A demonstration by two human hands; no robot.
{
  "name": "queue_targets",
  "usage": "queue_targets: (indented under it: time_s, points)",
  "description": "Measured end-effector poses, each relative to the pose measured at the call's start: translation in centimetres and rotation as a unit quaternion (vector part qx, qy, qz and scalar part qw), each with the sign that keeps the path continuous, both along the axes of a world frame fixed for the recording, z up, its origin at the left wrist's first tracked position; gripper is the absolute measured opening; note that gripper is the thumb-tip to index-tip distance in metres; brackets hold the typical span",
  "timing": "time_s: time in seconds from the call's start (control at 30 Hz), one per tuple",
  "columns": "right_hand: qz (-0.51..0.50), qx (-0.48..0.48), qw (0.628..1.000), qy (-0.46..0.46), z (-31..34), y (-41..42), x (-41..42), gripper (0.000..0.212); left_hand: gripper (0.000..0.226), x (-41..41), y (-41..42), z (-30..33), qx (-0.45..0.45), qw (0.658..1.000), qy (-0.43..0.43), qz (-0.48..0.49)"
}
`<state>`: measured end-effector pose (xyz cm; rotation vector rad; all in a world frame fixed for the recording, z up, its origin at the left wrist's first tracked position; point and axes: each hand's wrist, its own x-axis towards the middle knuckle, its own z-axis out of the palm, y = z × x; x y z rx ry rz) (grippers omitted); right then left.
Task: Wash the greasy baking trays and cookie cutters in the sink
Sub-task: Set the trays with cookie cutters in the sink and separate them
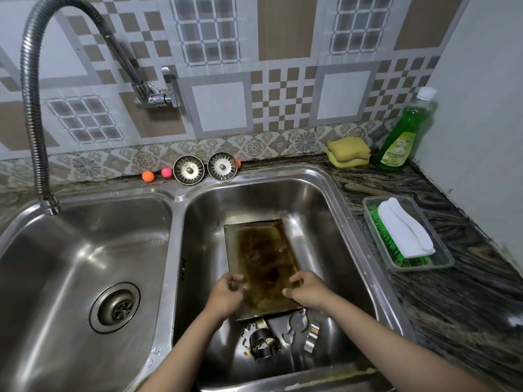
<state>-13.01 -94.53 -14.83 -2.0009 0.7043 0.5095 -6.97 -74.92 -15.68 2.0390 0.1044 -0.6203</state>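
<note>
A rectangular metal baking tray [260, 250] with brown grease stains lies in the right basin of the steel sink [334, 199]. My left hand [226, 295] grips the tray's left edge near its front. My right hand [307, 290] grips the right edge, thumb on top. In front of the tray, on the basin floor, lie several metal cookie cutters [264, 345], one of them a curved piece [311, 336] at the right.
A flexible faucet hose [34, 114] ends over the left basin, whose drain [116, 306] is open. Two strainer plugs [189, 168] stand on the sink's back rim. Yellow sponges [349, 151], green dish soap [404, 137] and a brush in a tray [404, 236] sit on the right counter.
</note>
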Motion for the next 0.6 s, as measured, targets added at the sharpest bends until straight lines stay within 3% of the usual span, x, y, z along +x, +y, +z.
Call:
queue_targets:
  time_s: [0.1,0.3,0.6]
  points:
    - [-0.019,0.023,0.999,-0.014,0.3,0.4,0.2,0.042,0.016,0.2,0.1,-0.2,-0.008,1.0,-0.003,0.006]
    - [-0.069,0.02,0.997,-0.035,1.1,0.7,0.1,0.059,0.025,0.7,0.6,0.2,-0.016,0.999,-0.04,0.015]
    - [-0.135,0.076,0.978,-0.139,2.7,-0.8,-1.6,0.043,0.033,-0.6,1.4,4.4,-0.142,0.977,-0.156,0.001]
